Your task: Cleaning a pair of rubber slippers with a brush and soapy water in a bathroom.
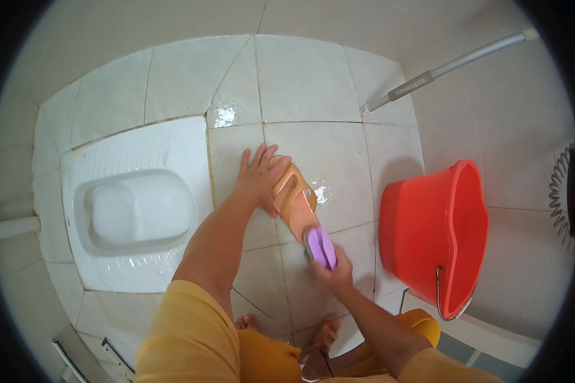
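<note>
Nearest comes a yellow sleeve (188, 332), leading to the left hand (260, 180), its fingers spread against an orange slide sandal (294, 203) on the floor tiles (322, 143); the right hand (338, 270) curls its fingers round a purple scrubbing brush (322, 247) at the sandal's heel.

Passage: tiled floor (345, 175), between sandal (298, 214) and red bucket (407, 220). Obstacles: bucket, right; squat toilet (140, 150), left; pole (473, 60), upper right.

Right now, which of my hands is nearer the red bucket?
Your right hand: it grips the purple brush, left of the red bucket; your left hand is farther left, on the sandal.
</note>
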`<state>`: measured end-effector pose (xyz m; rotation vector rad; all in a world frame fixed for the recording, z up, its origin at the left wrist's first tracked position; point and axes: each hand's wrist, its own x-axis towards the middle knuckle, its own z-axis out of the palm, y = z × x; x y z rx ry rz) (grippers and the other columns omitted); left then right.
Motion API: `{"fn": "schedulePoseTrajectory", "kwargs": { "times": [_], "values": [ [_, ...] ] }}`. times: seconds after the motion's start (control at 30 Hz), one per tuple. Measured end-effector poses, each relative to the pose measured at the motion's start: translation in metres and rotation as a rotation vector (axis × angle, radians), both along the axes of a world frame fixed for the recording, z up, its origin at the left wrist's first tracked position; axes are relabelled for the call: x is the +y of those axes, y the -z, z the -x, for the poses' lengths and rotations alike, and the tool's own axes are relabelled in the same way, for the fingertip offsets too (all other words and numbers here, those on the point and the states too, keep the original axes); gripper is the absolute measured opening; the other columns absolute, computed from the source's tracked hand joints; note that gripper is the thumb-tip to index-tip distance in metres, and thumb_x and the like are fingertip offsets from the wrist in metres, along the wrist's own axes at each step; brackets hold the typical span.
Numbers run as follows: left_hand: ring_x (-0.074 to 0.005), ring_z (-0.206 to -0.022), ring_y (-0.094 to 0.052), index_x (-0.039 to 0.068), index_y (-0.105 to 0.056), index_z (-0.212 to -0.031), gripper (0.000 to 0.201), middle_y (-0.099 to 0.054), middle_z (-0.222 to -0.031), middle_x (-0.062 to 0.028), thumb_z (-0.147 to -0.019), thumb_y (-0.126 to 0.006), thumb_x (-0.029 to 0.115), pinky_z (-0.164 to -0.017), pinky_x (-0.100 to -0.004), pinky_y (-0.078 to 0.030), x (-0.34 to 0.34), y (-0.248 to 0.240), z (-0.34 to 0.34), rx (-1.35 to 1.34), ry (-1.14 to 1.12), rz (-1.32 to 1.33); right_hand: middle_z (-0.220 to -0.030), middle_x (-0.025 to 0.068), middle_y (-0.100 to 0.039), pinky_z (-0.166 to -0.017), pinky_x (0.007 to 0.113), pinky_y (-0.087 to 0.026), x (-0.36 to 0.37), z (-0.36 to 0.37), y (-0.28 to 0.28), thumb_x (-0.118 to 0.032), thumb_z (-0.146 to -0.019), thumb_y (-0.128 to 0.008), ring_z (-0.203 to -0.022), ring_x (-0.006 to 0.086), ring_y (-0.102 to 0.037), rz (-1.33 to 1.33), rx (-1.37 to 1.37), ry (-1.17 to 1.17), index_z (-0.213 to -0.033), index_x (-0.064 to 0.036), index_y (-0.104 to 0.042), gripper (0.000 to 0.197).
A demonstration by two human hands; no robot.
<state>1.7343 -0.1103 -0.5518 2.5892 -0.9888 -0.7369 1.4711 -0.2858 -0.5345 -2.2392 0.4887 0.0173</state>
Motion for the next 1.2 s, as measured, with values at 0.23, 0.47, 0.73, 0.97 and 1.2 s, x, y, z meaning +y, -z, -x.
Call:
{"fn": "schedulePoseTrajectory", "kwargs": {
  "times": [0.23, 0.47, 0.73, 0.97, 1.2],
  "values": [
    [-0.0341, -0.146, 0.001, 0.025, -0.024, -0.149, 0.124, -0.008, -0.157, -0.0139, -0.044, -0.089, 0.040, -0.114, -0.0569, -0.001, 0.000, -0.016, 0.006, -0.003, 0.043, -0.023, -0.106, 0.0157, -0.065, -0.082, 0.037, -0.050, 0.006, -0.023, 0.000, -0.019, -0.079, -0.074, -0.093, 0.0275, -0.064, 0.029, 0.123, -0.001, -0.117, -0.0007, -0.057, 0.046],
    [-0.0396, -0.141, -0.018, 0.010, -0.038, -0.141, 0.084, -0.022, -0.153, -0.0140, -0.068, -0.076, 0.027, -0.113, -0.0536, -0.017, -0.018, 0.022, 0.054, -0.130, -0.609, 0.250, -0.100, 0.0051, -0.063, -0.078, 0.028, -0.048, -0.018, -0.045, -0.010, -0.015, -0.080, -0.074, -0.086, 0.0108, -0.058, -0.322, -0.065, 0.448, -0.116, -0.0002, -0.058, 0.042],
    [-0.0381, -0.123, -0.038, 0.005, -0.042, -0.135, 0.078, -0.038, -0.137, -0.0146, -0.064, -0.074, 0.007, -0.103, -0.0473, -0.032, -0.010, 0.020, 0.131, -0.093, -0.349, 0.542, -0.102, 0.0074, -0.065, -0.080, 0.028, -0.049, -0.034, -0.161, -0.035, -0.016, -0.079, -0.074, -0.089, 0.0133, -0.060, -0.351, -0.013, 0.050, -0.119, 0.0003, -0.057, 0.046],
    [-0.0361, -0.118, -0.039, 0.013, -0.048, -0.133, 0.071, -0.041, -0.136, -0.0083, -0.066, -0.067, -0.002, -0.101, -0.0406, -0.035, 0.002, 0.007, 0.114, 0.081, -0.514, 0.453, -0.102, 0.0070, -0.065, -0.078, 0.028, -0.050, -0.029, -0.114, -0.014, -0.015, -0.079, -0.074, -0.089, 0.0126, -0.061, -0.422, 0.106, 0.043, -0.119, -0.0010, -0.057, 0.045],
    [-0.0337, -0.113, -0.043, 0.012, -0.059, -0.123, 0.049, -0.042, -0.135, -0.0071, -0.075, -0.068, 0.007, -0.098, -0.0423, -0.039, -0.016, -0.001, 0.128, -0.017, -0.507, 0.565, -0.102, 0.0062, -0.065, -0.079, 0.028, -0.050, -0.040, -0.133, -0.016, -0.015, -0.079, -0.075, -0.090, 0.0125, -0.061, -0.399, 0.013, 0.126, -0.119, -0.0008, -0.058, 0.045]
  ]
}}
